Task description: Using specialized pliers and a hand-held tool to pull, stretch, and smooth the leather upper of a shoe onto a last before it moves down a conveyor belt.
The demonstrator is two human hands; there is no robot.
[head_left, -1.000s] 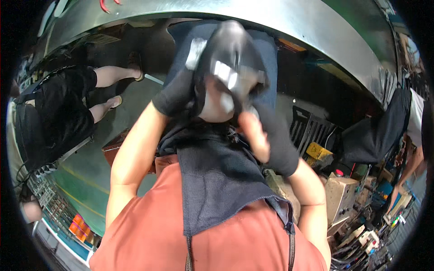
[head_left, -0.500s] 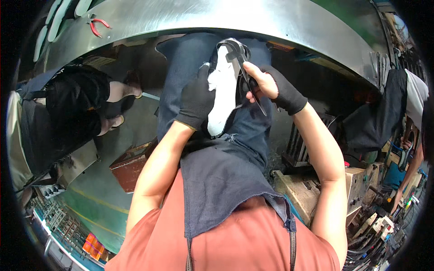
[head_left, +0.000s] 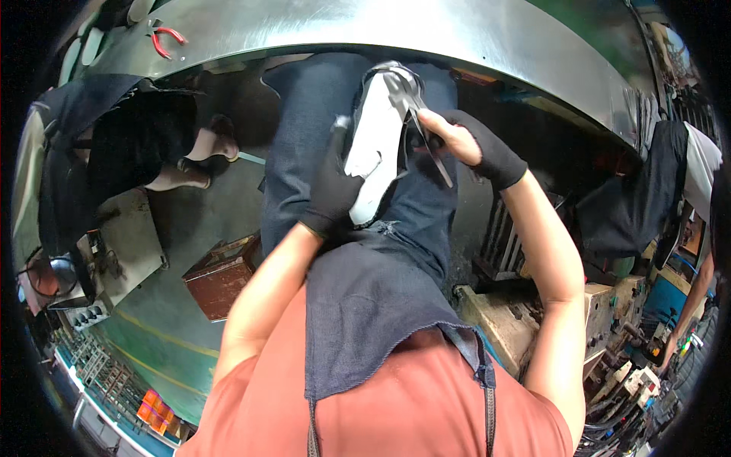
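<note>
Across my lap lies a shoe (head_left: 377, 160) on its last, with a long white underside up and a dark upper showing around its edges. My left hand (head_left: 335, 186), in a black fingerless glove, grips its left side near the lap end. My right hand (head_left: 464, 145), gloved the same way, is closed around dark metal pliers (head_left: 435, 158). Their head reaches the far end of the shoe, where dark upper material bunches up. Motion blurs the pliers' jaws, so I cannot tell whether they pinch that material.
Beyond my knees curves a metal worktable (head_left: 251, 27) with red-handled pliers (head_left: 164, 39) on it. A brown box (head_left: 221, 278) stands on the floor to the left, near a seated person's legs (head_left: 179, 171). A worn machine (head_left: 499, 327) is at my right; another person's arm (head_left: 689, 305) shows beyond.
My left hand has slid slightly toward me along the shoe, baring more white underside. My right hand and the pliers have shifted a little right and nearer. The seated person on the left has moved.
</note>
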